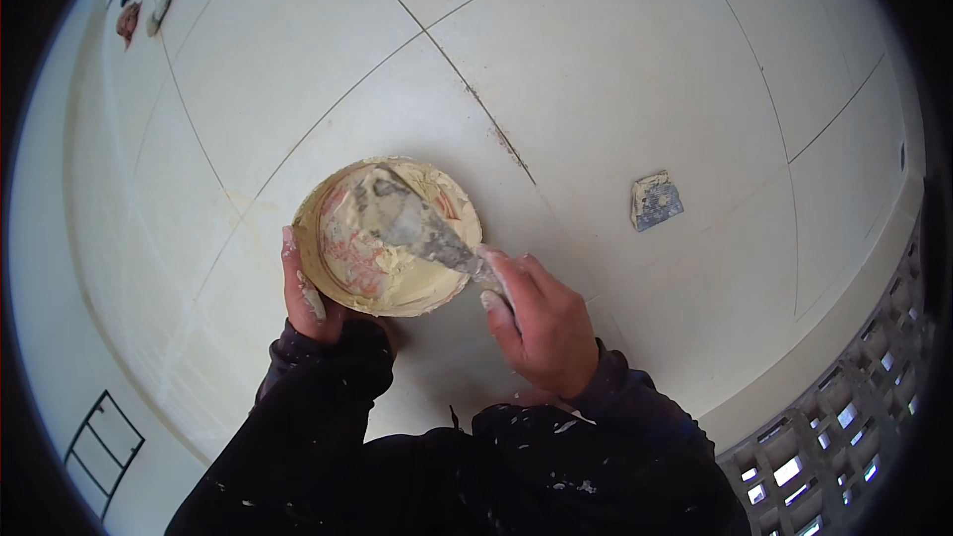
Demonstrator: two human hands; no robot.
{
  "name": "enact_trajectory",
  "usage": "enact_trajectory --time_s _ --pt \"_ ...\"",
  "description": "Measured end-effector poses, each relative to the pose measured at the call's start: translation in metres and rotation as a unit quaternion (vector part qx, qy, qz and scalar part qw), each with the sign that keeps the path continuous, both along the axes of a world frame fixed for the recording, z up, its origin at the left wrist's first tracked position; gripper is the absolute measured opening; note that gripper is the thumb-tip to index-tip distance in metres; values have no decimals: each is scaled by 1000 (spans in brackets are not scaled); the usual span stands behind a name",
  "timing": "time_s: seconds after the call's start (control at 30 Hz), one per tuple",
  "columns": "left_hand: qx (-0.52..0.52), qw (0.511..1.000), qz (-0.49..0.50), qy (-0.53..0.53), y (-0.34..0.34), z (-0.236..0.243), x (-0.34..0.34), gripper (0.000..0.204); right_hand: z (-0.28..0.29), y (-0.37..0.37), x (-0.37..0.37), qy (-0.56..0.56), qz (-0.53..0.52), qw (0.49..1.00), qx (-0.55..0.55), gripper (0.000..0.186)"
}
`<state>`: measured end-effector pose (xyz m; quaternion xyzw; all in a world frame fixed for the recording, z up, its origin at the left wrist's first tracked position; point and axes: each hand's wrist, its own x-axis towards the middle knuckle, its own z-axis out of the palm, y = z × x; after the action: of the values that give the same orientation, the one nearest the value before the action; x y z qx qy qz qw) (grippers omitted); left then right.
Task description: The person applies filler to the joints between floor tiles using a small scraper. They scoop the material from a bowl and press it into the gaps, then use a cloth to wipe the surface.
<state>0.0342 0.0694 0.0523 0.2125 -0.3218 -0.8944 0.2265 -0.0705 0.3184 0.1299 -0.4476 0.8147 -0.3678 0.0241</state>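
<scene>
My left hand [308,293] grips the left side of a round tub [467,228] smeared with cream paste over patches of pink. My right hand [536,328] is closed on the handle of a scraper [417,223], whose wide, paste-coated metal blade lies inside the tub at a slant. Both hands and the dark sleeves have whitish smears.
A small paste-smeared metal piece [655,201] lies on the pale tiled floor [615,60] to the right. Assorted items [159,0] lie at the upper left. A grey lattice block wall [834,417] runs along the lower right; a dark rectangular frame [104,447] shows at lower left.
</scene>
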Motion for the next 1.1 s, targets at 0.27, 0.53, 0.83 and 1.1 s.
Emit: enact_trajectory --time_s 0.27,0.53,0.83,1.1 --pt "4 999 50 -12 42 -26 8 62 -23 64 -10 23 120 991 -55 36" --pt "-79 992 82 -51 108 -105 47 64 -113 266 -76 171 -233 957 20 28" --pt "-95 990 90 -54 96 -115 78 63 -105 229 -81 103 -250 960 69 46" --pt "-79 989 104 -67 73 -77 99 64 -80 186 -59 22 -271 958 90 75"
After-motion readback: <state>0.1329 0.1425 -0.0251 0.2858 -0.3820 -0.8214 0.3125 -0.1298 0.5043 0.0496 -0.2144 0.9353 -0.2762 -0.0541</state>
